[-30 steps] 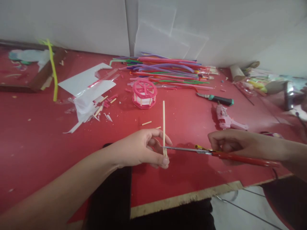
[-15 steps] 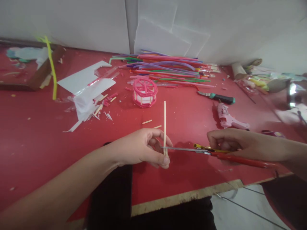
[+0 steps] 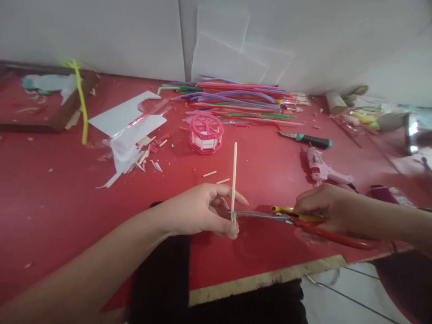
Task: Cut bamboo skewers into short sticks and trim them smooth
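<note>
My left hand (image 3: 216,210) pinches a thin wooden stick (image 3: 234,175) near its lower end, and the stick stands upright. A shorter piece seems to lie against it at the fingertips. My right hand (image 3: 324,209) is closed around the red handles of a pair of scissors (image 3: 334,236), whose blades point left and meet the stick just above my left thumb. A yellow stick-like piece (image 3: 278,209) also shows by my right fingers. Two short cut sticks (image 3: 209,173) lie beyond my left hand. Behind them sits a small round pink frame (image 3: 206,132) with white inside.
Colourful pipe cleaners (image 3: 236,96) lie at the back. To the right are a utility knife (image 3: 312,140) and a pink glue gun (image 3: 324,168). White paper scraps (image 3: 130,139) and stick bits cover the left, near a brown tray (image 3: 54,121). The table's front edge (image 3: 270,275) is close.
The scissors have tilted slightly, their handles shifting a little left and down, with the blades still at the stick. The whole view has shifted slightly.
</note>
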Motion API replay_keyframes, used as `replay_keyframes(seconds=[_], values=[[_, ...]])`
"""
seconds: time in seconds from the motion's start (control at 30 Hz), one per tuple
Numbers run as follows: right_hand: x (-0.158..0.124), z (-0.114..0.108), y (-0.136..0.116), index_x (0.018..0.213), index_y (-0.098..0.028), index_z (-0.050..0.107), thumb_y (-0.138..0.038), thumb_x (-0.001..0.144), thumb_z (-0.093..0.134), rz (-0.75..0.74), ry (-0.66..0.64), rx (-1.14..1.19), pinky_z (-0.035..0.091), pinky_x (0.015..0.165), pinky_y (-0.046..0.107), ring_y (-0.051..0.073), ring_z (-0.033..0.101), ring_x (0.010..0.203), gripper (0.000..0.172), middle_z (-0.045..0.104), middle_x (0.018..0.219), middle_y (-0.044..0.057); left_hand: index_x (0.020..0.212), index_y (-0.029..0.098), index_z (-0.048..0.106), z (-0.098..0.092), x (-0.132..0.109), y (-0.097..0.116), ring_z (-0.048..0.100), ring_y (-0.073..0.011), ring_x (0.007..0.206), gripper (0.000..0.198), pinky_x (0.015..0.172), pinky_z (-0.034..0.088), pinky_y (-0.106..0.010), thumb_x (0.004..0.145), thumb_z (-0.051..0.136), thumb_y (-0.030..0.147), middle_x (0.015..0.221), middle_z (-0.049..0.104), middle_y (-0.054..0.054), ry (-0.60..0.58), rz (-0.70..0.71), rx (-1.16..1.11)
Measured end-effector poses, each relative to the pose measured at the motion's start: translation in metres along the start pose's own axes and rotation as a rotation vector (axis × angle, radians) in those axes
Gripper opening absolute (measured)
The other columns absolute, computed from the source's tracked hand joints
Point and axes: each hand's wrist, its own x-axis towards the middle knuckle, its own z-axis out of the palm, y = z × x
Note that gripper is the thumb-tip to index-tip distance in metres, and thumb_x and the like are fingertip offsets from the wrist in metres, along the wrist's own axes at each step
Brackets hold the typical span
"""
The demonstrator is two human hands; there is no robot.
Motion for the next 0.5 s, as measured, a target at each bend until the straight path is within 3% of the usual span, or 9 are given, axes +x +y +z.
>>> replay_keyframes(seconds=[0.1,0.2,0.27,0.37,0.5], values=[[0.003,0.003,-0.004,0.063,-0.020,0.057,-0.032,0.084,0.061,-0.052,-0.083,-0.031,0.031,0.051,0.024,0.010,0.042,0.054,0.025,0.047,0.062,-0.003,0.113,0.022,0.065,-0.002,0.001,-0.004,0.072,-0.0167,0.074,0.051,0.071,0.053,-0.029,0.065,0.082,0.016,0.076,0.070,0.002,0.033,0.029,0.034],[0.008,0.004,-0.004,0.062,-0.020,0.055,-0.035,0.084,0.059,-0.105,0.023,-0.065,0.030,0.051,0.025,0.010,0.041,0.053,0.027,0.048,0.060,-0.003,0.117,0.022,0.062,-0.003,0.002,-0.005,0.071,-0.0172,0.076,0.056,0.074,0.054,-0.032,0.064,0.083,0.019,0.079,0.066,0.002,0.116,0.094,0.045],[0.013,0.002,-0.001,0.063,-0.020,0.055,-0.037,0.084,0.059,-0.113,0.112,-0.102,0.031,0.052,0.026,0.011,0.041,0.053,0.027,0.049,0.060,-0.002,0.119,0.022,0.059,-0.003,0.002,-0.005,0.069,-0.0164,0.076,0.054,0.075,0.054,-0.032,0.069,0.080,0.021,0.078,0.066,0.002,0.193,0.159,0.054],[0.019,-0.003,0.007,0.067,-0.021,0.058,-0.048,0.081,0.061,-0.003,0.316,-0.037,0.032,0.051,0.026,0.012,0.043,0.052,0.030,0.049,0.059,-0.002,0.112,0.020,0.057,-0.001,0.003,-0.005,0.068,-0.0159,0.077,0.040,0.074,0.054,-0.030,0.075,0.073,0.023,0.080,0.066,0.001,0.346,0.246,0.151],[0.030,-0.008,0.011,0.075,-0.022,0.060,-0.055,0.078,0.063,0.070,0.560,0.158,0.035,0.051,0.026,0.013,0.047,0.056,0.033,0.052,0.065,-0.001,0.096,0.018,0.059,-0.001,0.008,-0.012,0.066,-0.0173,0.075,0.014,0.071,0.055,-0.031,0.082,0.059,0.014,0.086,0.066,-0.003,0.549,0.406,0.592]])
